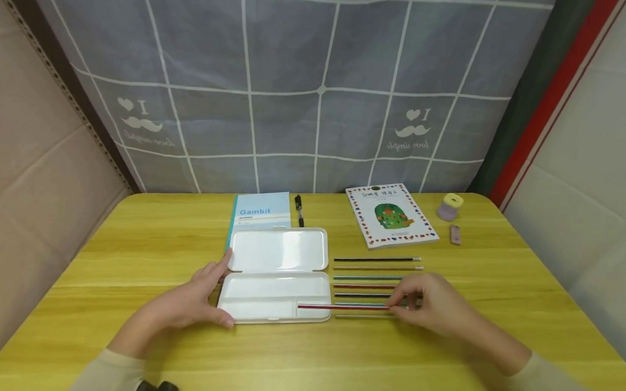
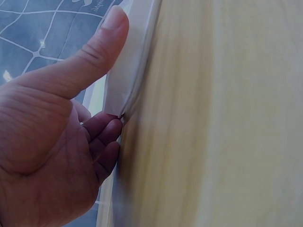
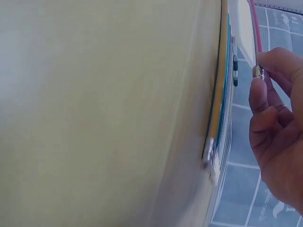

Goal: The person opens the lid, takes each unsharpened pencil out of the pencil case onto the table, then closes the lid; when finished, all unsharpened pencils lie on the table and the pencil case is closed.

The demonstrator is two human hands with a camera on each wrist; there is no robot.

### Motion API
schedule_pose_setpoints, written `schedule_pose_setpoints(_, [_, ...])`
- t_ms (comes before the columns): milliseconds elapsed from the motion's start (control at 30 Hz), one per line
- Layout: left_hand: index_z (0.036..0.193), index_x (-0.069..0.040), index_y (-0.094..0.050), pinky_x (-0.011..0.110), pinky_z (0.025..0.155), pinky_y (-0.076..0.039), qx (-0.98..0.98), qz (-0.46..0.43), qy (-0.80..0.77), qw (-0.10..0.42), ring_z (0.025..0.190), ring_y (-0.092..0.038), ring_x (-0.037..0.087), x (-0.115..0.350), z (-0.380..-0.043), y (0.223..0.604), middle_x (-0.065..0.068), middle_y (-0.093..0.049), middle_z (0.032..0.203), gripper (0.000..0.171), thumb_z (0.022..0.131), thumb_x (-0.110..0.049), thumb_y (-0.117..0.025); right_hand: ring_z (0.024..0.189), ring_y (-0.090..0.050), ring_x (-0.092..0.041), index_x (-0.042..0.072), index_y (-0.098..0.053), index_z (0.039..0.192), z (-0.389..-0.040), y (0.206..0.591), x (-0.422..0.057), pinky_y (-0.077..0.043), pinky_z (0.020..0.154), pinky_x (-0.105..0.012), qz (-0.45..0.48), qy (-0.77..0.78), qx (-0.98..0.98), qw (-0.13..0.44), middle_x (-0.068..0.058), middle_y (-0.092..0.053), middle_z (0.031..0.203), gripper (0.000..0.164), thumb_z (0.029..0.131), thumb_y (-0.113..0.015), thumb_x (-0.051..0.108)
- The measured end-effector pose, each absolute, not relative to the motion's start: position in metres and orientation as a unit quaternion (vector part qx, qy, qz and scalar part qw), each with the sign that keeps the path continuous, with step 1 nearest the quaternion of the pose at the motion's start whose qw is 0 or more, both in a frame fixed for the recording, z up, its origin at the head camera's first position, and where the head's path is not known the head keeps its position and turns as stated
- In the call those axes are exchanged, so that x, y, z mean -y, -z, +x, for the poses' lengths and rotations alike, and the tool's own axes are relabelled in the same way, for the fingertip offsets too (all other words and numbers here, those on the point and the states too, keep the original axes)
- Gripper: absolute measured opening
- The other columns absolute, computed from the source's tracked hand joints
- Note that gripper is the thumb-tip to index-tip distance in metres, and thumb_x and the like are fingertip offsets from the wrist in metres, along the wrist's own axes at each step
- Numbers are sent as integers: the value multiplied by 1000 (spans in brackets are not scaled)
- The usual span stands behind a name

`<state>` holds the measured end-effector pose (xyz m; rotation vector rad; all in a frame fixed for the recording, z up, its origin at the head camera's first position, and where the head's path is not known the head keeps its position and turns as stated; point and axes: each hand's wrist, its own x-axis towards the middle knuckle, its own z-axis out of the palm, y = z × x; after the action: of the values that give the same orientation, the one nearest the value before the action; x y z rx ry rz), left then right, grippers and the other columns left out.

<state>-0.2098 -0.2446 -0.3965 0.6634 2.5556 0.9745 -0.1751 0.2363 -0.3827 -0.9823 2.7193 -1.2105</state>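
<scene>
A white pencil case (image 1: 256, 319) lies with its lid (image 1: 279, 250) raised back. My left hand (image 1: 198, 296) rests against its left side, the straight thumb at the front corner and the fingers along the edge; in the left wrist view the fingertips touch the case's side. Between thumb and fingertips, my right hand (image 1: 437, 302) pinches a red pencil (image 1: 339, 307) near its metal-capped end. Its other end reaches left over the case's lower part. Several pencils (image 1: 377, 259) lie in a row right of the case, some partly hidden behind the right hand.
Behind the case lies a blue-and-white "Gambit" booklet (image 1: 263, 206), with a black pen (image 1: 298, 209) beside it. Farther right are a white picture-covered book (image 1: 371, 204), a yellow-and-purple container (image 1: 449, 207) and a small pinkish block (image 1: 455, 235). A grey checked cloth (image 1: 284, 129) hangs behind the table.
</scene>
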Motion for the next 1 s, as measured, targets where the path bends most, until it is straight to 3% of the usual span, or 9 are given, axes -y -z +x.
schedule_pose_setpoints(500, [165, -2, 8, 69, 115, -25, -897, 234, -340, 160, 140, -31, 45, 243, -210, 395, 19, -43, 144, 138, 78, -41, -91, 70, -59, -3, 23, -80, 90, -159, 388, -270, -52, 58, -24, -310, 379, -872, 4, 16, -68, 83, 16, 87, -85, 8])
schedule_pose_setpoints(1000, [165, -1, 9, 68, 114, -28, -897, 236, -337, 162, 138, -33, 44, 244, -209, 396, 17, -44, 142, 138, 78, -40, -91, 69, -59, -2, 22, -80, 92, -151, 396, -291, -50, 55, -23, -324, 391, -861, 17, 12, -71, 86, 21, 87, -83, 2])
